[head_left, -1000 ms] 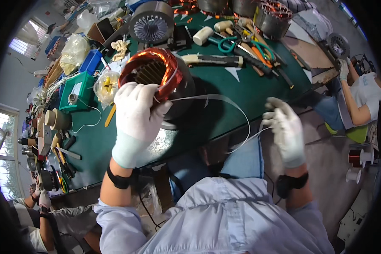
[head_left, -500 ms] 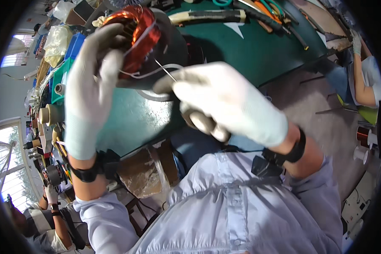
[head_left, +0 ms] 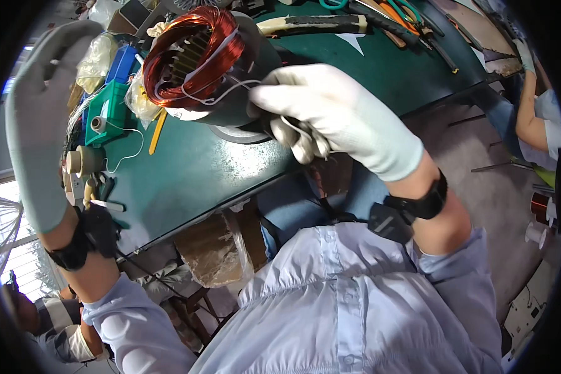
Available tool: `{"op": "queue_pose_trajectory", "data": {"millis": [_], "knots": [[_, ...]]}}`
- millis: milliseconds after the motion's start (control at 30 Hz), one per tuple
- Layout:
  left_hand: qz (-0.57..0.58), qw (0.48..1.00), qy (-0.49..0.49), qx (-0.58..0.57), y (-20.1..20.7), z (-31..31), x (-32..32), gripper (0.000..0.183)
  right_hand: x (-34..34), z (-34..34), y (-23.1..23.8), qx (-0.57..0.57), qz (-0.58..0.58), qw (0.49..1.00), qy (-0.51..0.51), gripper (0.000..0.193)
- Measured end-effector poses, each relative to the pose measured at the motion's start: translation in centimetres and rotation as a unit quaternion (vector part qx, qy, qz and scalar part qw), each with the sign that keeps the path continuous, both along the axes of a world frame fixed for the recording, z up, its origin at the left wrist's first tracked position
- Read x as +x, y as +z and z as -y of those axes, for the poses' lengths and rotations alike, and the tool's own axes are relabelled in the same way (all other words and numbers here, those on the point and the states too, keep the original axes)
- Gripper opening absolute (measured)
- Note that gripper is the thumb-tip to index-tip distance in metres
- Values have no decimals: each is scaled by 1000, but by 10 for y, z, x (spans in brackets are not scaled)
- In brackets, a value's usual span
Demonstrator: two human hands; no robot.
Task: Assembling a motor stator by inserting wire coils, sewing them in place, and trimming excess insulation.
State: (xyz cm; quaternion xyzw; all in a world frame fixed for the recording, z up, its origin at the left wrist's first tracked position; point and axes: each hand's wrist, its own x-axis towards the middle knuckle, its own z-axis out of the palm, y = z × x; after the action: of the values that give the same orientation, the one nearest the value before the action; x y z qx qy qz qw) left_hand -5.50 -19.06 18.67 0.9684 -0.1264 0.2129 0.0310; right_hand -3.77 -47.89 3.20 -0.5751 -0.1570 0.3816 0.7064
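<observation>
A motor stator (head_left: 230,93) with a dark housing and copper windings (head_left: 190,53) stands tilted on the green table (head_left: 187,174). A thin white cord (head_left: 221,93) runs across the windings. My right hand (head_left: 333,118), in a white glove, is closed on that cord right beside the stator's housing. My left hand (head_left: 43,124), also gloved, is held up flat at the far left, off the stator, with nothing in it.
Pliers and cutters with coloured handles (head_left: 411,15) and a black-wrapped tool (head_left: 318,23) lie at the table's far side. A green box (head_left: 109,112), a yellow stick (head_left: 158,131) and a white spool (head_left: 81,161) sit left. Another person (head_left: 536,118) sits right.
My left hand has come off the stator and swung out to the left. My right hand has moved up to the stator, still pulling the white cord.
</observation>
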Motion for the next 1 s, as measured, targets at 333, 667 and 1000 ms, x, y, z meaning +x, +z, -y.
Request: {"op": "queue_pose_trajectory", "data": {"millis": [333,667,1000], "knots": [[-166,985,-13,50,-55,52,15,29,3,-8,-8,40,-83,996,11,29],[-226,973,-45,23,-61,44,21,29,-2,-3,0,8,-109,993,-51,33],[-272,953,-124,46,-62,38,42,32,13,-21,7,-77,53,996,-6,30]]}}
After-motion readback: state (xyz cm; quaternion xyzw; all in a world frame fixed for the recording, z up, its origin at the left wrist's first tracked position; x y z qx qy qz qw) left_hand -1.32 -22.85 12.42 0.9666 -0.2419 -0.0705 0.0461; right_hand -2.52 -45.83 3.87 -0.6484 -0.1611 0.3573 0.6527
